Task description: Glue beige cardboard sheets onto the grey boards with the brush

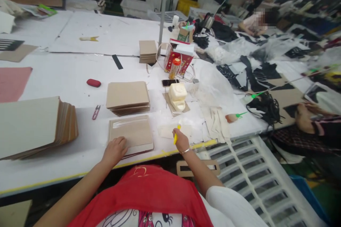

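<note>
My left hand [116,149] rests on the lower left part of a stack of beige boards [137,131] near the table's front edge, its fingers lying on the top sheet. To the right, my right hand [181,141] is closed around a yellow-handled brush [175,137], held over a pale strip [166,131] on the table. A second stack of beige boards [128,95] sits just behind the first. Beyond the brush stands a cream plastic container [177,95] on a small board.
A tall stack of large boards [29,124] fills the left. Pink snips [96,112] and a red case [93,83] lie between. A phone [170,83], an orange-capped bottle [174,68] and a metal pole [163,10] stand farther back. A co-worker's hand [305,117] is at right.
</note>
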{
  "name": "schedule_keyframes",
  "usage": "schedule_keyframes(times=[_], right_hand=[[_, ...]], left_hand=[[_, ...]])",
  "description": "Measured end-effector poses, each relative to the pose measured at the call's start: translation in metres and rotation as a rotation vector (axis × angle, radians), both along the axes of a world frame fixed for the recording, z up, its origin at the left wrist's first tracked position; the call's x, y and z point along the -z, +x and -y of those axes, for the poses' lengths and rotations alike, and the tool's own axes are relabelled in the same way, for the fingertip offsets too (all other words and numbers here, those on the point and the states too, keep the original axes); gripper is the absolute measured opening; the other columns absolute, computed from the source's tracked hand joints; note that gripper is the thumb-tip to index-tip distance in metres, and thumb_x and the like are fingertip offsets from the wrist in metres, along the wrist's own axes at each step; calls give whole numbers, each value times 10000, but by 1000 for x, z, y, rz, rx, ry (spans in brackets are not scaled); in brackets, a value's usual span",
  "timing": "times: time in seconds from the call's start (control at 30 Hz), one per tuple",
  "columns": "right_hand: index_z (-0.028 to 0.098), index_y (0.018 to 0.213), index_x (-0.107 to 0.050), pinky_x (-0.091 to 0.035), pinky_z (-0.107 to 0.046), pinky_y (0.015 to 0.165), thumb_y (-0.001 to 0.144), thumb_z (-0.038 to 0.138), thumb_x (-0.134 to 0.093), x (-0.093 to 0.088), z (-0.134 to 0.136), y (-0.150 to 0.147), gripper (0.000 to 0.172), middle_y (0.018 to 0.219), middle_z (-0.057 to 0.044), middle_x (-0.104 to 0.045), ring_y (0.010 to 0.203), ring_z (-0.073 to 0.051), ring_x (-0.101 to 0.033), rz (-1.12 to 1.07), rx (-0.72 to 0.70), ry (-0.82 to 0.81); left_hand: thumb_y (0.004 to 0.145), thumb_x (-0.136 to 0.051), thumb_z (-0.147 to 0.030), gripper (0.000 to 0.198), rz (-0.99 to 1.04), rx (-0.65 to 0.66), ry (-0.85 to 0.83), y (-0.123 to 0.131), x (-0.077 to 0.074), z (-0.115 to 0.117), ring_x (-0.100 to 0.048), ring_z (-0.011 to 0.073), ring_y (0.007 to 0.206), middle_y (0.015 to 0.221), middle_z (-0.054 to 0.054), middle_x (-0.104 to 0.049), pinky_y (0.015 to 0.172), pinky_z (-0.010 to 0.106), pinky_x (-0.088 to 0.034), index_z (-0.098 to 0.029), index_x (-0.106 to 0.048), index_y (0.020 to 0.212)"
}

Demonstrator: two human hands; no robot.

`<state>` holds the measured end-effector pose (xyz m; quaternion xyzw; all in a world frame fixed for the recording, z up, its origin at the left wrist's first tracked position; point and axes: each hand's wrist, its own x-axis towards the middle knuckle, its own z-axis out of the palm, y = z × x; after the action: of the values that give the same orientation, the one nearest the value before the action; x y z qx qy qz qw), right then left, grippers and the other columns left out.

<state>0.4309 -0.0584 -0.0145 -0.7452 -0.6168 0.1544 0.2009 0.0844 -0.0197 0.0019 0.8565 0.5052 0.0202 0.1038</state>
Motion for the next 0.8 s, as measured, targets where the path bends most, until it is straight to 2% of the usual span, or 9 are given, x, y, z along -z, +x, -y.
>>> schedule_keyframes(times=[0.1,0.13,0.23,0.37,0.57,0.7,0.8], right_hand=[[155,1022,-551,-416,-310,763,836,218,-424,29,12,-9,234,876,-105,-595,866,-186,-522,278,-246,98],[160,1025,-552,-404,-320,775,829,184,-426,37,14,-13,235,881,-109,-586,890,-193,-501,333,-289,124],[176,1033,-553,-386,-324,744,819,115,-401,56,15,-20,270,787,-92,-554,842,-194,-470,415,-322,146],[182,981,-575,-368,-310,687,825,122,-384,67,19,-20,254,710,-72,-501,752,-187,-436,391,-372,155],[155,969,-568,-361,-284,661,819,111,-365,66,19,-17,257,674,-50,-493,692,-169,-432,284,-309,161],[134,954,-551,-376,-266,678,833,170,-375,51,9,-18,217,713,-50,-539,718,-161,-477,139,-172,168],[139,935,-546,-389,-253,687,838,226,-387,33,-1,-21,206,730,-49,-572,729,-153,-514,62,-127,135]], left_hand=[[813,-430,-346,279,37,63,6,21,0,4,-495,227,977,1074,103,-554,840,363,-394,-180,-566,992],[815,-428,-342,279,40,88,-2,28,0,6,-494,227,974,1075,102,-555,837,364,-396,-180,-564,997],[815,-433,-329,278,28,154,-38,45,0,7,-490,227,963,1078,100,-552,830,366,-397,-173,-557,1010],[815,-438,-309,263,34,185,-72,52,-2,8,-482,221,970,1089,96,-539,845,367,-387,-179,-549,1015],[815,-441,-307,251,97,194,-113,56,-5,8,-479,215,972,1073,88,-536,862,355,-383,-182,-548,1004],[814,-441,-305,268,222,214,-144,74,-11,2,-474,207,998,1073,93,-535,886,344,-380,-172,-540,1024],[800,-456,-286,293,304,217,-178,94,-18,-8,-472,198,1019,1090,90,-530,905,334,-377,-173,-522,1063]])
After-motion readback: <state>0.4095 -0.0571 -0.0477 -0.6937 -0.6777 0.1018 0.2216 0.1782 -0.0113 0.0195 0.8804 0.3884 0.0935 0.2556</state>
